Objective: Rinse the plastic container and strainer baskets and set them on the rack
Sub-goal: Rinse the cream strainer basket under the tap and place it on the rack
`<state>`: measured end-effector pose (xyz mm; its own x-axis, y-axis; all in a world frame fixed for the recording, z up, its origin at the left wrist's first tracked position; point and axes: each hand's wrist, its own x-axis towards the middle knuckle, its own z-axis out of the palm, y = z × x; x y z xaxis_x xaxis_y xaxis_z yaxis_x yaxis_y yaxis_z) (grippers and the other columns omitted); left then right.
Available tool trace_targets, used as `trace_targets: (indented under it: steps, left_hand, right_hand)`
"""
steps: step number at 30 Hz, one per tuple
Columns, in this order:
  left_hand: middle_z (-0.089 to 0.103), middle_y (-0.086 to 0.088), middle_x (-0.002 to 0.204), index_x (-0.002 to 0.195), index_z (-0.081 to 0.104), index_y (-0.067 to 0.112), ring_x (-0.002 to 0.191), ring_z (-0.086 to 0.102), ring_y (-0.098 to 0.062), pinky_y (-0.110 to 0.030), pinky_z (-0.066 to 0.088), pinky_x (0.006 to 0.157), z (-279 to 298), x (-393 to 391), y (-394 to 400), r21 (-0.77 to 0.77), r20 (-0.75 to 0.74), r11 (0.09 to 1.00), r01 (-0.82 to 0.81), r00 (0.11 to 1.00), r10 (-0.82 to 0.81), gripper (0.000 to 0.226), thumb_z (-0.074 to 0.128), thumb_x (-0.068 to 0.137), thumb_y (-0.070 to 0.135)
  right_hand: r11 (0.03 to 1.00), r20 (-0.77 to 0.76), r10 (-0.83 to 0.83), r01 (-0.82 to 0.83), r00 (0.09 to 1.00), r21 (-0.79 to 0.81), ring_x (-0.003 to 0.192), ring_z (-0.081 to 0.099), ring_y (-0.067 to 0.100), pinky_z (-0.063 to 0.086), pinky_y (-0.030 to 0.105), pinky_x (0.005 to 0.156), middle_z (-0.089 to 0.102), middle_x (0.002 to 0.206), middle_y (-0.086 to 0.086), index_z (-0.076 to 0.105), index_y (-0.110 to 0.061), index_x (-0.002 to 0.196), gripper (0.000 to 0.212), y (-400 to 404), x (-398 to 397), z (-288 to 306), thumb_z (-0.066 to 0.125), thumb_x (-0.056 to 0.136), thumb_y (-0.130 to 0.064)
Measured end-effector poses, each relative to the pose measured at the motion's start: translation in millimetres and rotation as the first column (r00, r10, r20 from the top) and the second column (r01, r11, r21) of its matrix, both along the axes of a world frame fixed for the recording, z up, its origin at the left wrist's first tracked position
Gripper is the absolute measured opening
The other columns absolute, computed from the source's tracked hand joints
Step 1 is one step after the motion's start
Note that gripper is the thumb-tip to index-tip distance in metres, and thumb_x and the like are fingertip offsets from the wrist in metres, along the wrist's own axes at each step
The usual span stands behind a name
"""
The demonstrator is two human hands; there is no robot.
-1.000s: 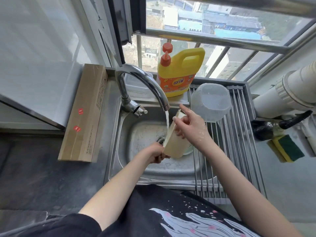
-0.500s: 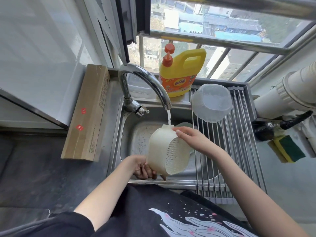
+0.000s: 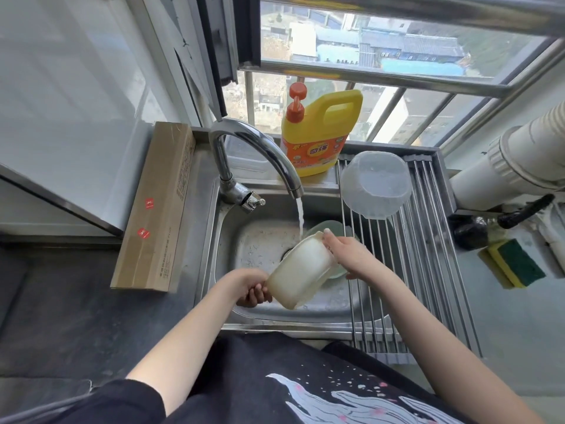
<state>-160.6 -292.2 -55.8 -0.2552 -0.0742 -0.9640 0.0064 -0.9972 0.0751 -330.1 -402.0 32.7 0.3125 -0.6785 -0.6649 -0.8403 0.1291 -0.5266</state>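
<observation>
**Cream strainer basket under the tap, both my hands on it**

At the far left a long cardboard box (image 3: 157, 206) lies along the counter, its right edge beside the steel sink (image 3: 214, 240). Behind the basin the curved faucet (image 3: 253, 148) runs, and a stream of water (image 3: 300, 217) falls from its spout onto the top rim of the cream strainer basket (image 3: 298, 270) that I hold tilted over the basin.

My left hand (image 3: 252, 286) grasps the basket's lower end, fingers curled under its base. My right hand (image 3: 348, 255) grips the upper right rim, thumb on the edge and fingers wrapped behind the wall.

Just behind the cream basket, partly hidden by it and by my right hand, a pale green strainer basket (image 3: 328, 229) sits in the sink.

The yellow dish soap jug (image 3: 319, 139) with its orange pump stands on the ledge behind the basin. To its right the clear plastic container (image 3: 376, 185) rests upside down on the far end of the roll-up rack (image 3: 428, 270), which spans the sink's right side. Farthest right, a green and yellow sponge (image 3: 516, 263) lies on the counter
</observation>
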Motion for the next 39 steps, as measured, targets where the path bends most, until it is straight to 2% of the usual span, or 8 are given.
trace_targets:
  steps: [5, 11, 14, 20, 27, 32, 35, 39]
  left_hand:
    - [0.034, 0.005, 0.038, 0.059, 0.037, 0.014, 0.022, 0.028, -0.001, -0.006, 0.016, 0.029, 3.5, 7.7, -4.2, -0.198, 0.322, 0.979, -0.057, 0.939, 0.12, 0.031, 0.03, 0.087, 0.001]
    - [0.028, 0.01, 0.03, 0.057, 0.043, 0.006, 0.018, 0.026, -0.002, -0.008, 0.015, 0.023, 15.2, 15.8, 0.3, -0.004, -0.016, 0.996, 0.088, 0.996, -0.088, 0.039, 0.025, 0.091, 0.006]
    - [0.027, 0.009, 0.029, 0.04, 0.055, 0.004, 0.017, 0.027, -0.004, -0.01, 0.018, 0.021, 20.0, 20.4, 1.5, -0.007, -0.171, 1.0, -0.007, 0.985, 0.006, 0.064, 0.019, 0.093, 0.007]
    - [0.028, 0.01, 0.028, 0.034, 0.047, 0.015, 0.017, 0.027, -0.003, -0.007, 0.013, 0.024, 37.3, 26.7, 5.5, -0.048, -0.241, 0.996, 0.073, 0.967, -0.083, 0.057, 0.021, 0.084, 0.005]
    - [0.039, 0.006, 0.045, 0.11, 0.065, 0.002, 0.034, 0.039, -0.001, -0.009, 0.026, 0.033, 47.5, 17.4, 6.2, -0.134, -0.166, 0.967, 0.214, 0.958, -0.235, 0.049, 0.031, 0.09, 0.031]
    - [0.063, -0.016, 0.12, 0.121, 0.06, 0.012, 0.11, 0.062, -0.031, -0.042, 0.055, 0.083, 51.3, 11.4, 11.4, -0.361, -0.006, 0.932, -0.041, 0.999, 0.042, 0.075, 0.024, 0.089, 0.069]
    - [0.062, -0.013, 0.126, 0.124, 0.058, 0.017, 0.113, 0.061, -0.031, -0.045, 0.053, 0.085, 60.9, 0.8, 10.7, -0.43, -0.174, 0.854, -0.293, 0.955, 0.241, 0.07, 0.033, 0.087, 0.071]
    - [0.063, -0.003, 0.123, 0.132, 0.046, 0.025, 0.109, 0.064, -0.025, -0.045, 0.057, 0.086, 64.9, -24.9, 6.1, -0.565, 0.003, 0.822, -0.071, 0.996, 0.089, 0.054, 0.055, 0.087, 0.054]
  right_hand:
    - [0.981, -0.08, -0.091, 0.104, 0.993, 0.165, 0.089, 0.066, 0.028, 0.059, 0.043, 0.071, 0.059, 0.116, 0.013, 0.051, -0.005, 0.127, 0.074, 12.2, -12.2, -12.7, 0.03, 0.091, -0.066]
    - [1.0, -0.137, -0.011, 0.015, 0.991, 0.027, 0.097, 0.063, 0.031, 0.058, 0.042, 0.074, 0.058, 0.112, 0.015, 0.049, -0.009, 0.128, 0.077, 19.0, -11.6, -19.6, 0.024, 0.089, -0.07]
    - [0.994, 0.083, -0.005, 0.014, 0.997, -0.107, 0.133, 0.038, 0.032, 0.035, 0.047, 0.108, 0.036, 0.146, 0.016, 0.031, -0.02, 0.144, 0.069, 18.0, -6.2, -25.8, 0.036, 0.091, -0.063]
    - [0.964, 0.614, -0.035, -0.136, 0.789, 0.23, 0.135, 0.039, 0.011, 0.037, 0.04, 0.109, 0.03, 0.15, -0.014, 0.027, -0.055, 0.139, 0.084, 12.4, -29.1, -14.0, 0.07, 0.068, -0.063]
    - [0.933, 0.64, -0.304, 0.085, 0.705, 0.35, 0.109, 0.064, 0.022, 0.054, 0.041, 0.089, 0.062, 0.125, 0.005, 0.042, -0.036, 0.139, 0.086, 20.6, -43.4, -30.9, 0.083, 0.063, -0.035]
    - [0.902, 0.563, -0.382, 0.164, 0.732, 0.399, 0.104, 0.066, 0.034, 0.054, 0.049, 0.087, 0.067, 0.116, 0.015, 0.056, -0.019, 0.126, 0.05, 29.3, -55.2, -43.6, 0.069, 0.081, -0.039]
    - [0.904, 0.547, -0.421, 0.282, 0.724, 0.323, 0.099, 0.068, 0.031, 0.057, 0.041, 0.075, 0.07, 0.11, 0.013, 0.058, -0.018, 0.124, 0.044, 32.4, -60.0, -43.4, 0.06, 0.089, -0.045]
    - [0.908, 0.507, -0.393, 0.411, 0.767, 0.081, 0.092, 0.068, 0.023, 0.056, 0.037, 0.077, 0.069, 0.102, 0.009, 0.056, -0.011, 0.119, 0.043, 32.8, -56.8, -39.1, 0.048, 0.095, -0.046]
